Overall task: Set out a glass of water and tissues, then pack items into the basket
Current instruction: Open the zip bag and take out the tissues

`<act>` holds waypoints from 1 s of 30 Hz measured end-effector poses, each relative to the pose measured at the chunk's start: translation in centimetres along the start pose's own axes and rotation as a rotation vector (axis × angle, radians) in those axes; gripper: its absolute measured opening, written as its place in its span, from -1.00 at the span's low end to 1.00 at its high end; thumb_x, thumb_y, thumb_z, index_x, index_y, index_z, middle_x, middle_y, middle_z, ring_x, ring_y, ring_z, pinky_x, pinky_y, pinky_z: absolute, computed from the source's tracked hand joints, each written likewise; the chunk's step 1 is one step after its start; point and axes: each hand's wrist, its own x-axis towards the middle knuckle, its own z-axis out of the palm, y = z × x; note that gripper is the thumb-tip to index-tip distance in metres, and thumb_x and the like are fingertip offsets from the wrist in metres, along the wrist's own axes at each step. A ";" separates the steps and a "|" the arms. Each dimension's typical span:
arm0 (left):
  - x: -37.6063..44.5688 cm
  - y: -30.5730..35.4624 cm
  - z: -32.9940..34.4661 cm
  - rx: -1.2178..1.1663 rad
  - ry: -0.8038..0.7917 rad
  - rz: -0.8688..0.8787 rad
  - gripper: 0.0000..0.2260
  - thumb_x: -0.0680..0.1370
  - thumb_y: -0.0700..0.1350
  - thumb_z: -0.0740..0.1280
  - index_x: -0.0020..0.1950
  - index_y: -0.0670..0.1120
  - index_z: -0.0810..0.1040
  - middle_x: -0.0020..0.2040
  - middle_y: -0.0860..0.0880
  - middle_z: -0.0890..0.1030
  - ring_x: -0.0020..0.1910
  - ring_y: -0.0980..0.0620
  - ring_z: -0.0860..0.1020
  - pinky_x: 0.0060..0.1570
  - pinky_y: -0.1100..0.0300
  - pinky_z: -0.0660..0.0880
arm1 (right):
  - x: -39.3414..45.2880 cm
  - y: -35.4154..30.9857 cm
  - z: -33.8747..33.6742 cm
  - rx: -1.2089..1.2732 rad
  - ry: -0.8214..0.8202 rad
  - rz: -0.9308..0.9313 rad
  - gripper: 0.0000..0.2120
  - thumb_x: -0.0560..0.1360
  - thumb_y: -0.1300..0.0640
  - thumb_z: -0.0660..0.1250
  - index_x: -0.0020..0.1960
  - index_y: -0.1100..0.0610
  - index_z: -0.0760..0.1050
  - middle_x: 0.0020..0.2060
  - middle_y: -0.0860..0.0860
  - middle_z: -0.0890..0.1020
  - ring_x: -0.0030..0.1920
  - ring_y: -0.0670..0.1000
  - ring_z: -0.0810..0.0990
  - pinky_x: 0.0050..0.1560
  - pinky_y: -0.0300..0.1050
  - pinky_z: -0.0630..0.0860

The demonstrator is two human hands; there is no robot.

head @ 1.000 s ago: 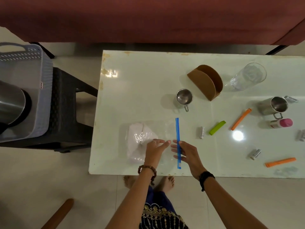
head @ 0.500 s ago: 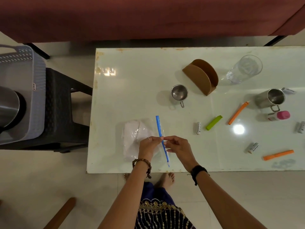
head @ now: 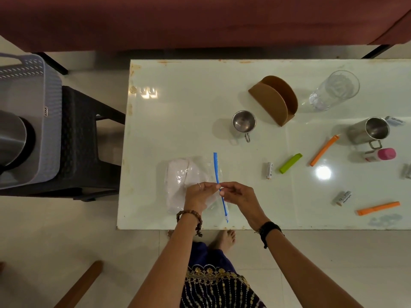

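A clear zip bag (head: 178,174) with white tissues inside lies near the front edge of the white table (head: 178,107). Its blue zip strip (head: 216,165) runs front to back. My left hand (head: 198,194) and my right hand (head: 238,196) both pinch the strip at its middle, fingertips almost touching. A brown tissue holder (head: 272,101) stands empty at the back, with a clear glass (head: 333,91) to its right. The grey basket (head: 33,103) sits on a black stool (head: 82,138) to the left, with a steel jug (head: 11,138) in it.
Two steel mugs (head: 243,124) (head: 370,131), orange clips (head: 323,151) (head: 378,208), a green clip (head: 290,163), batteries (head: 269,170) (head: 342,197) and a pink-capped bottle (head: 381,154) lie scattered on the table's right half. A dark red sofa (head: 200,21) runs along the back.
Both hands lifted from lying flat beside the bag and closed onto the blue zip strip, which tilted and shifted slightly left.
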 end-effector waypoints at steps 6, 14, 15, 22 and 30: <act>-0.1 -0.2 -0.2 0.002 0.023 -0.010 -0.97 0.46 -0.16 0.40 -0.15 -0.10 0.59 -0.24 0.03 0.58 -0.20 0.10 0.50 -0.30 0.25 0.43 | 0.2 0.7 -0.1 0.029 -0.026 0.017 -0.80 0.51 0.35 0.28 0.10 0.21 0.57 -0.09 0.08 0.65 -0.08 -0.04 0.62 -0.04 -0.34 0.57; 0.0 -0.3 0.1 0.018 0.029 -0.020 -0.96 0.47 -0.16 0.40 -0.18 -0.09 0.61 -0.26 0.06 0.58 -0.23 0.17 0.49 -0.29 0.28 0.42 | 0.7 0.7 0.6 -0.044 0.085 0.012 -0.84 0.47 0.35 0.34 0.03 0.29 0.60 -0.04 0.21 0.67 -0.02 0.10 0.64 0.11 -0.14 0.54; 0.1 -0.3 0.1 0.020 0.028 -0.016 -0.96 0.47 -0.17 0.40 -0.13 -0.13 0.62 -0.27 0.06 0.58 -0.24 0.17 0.49 -0.29 0.28 0.43 | 0.7 0.6 0.6 -0.063 0.090 0.009 -0.83 0.47 0.36 0.33 0.04 0.30 0.60 -0.04 0.22 0.67 -0.03 0.11 0.64 0.11 -0.12 0.54; 0.3 -0.8 0.6 0.034 0.085 0.024 -0.86 0.47 -0.17 0.39 -0.29 -0.03 0.57 -0.28 0.05 0.58 -0.22 0.12 0.52 0.01 0.13 0.48 | 0.8 0.5 0.8 -0.139 0.124 -0.017 -0.84 0.45 0.37 0.35 0.01 0.34 0.61 -0.08 0.26 0.68 -0.10 0.11 0.63 0.12 -0.11 0.55; 0.0 -1.5 0.3 0.008 0.116 0.061 -0.86 0.44 -0.20 0.41 -0.30 -0.01 0.58 -0.30 0.08 0.59 -0.25 0.21 0.51 -0.19 0.26 0.48 | 1.0 0.3 1.2 -0.219 0.092 -0.021 -0.84 0.46 0.26 0.39 0.00 0.31 0.63 -0.12 0.24 0.69 -0.06 0.18 0.67 0.14 -0.03 0.56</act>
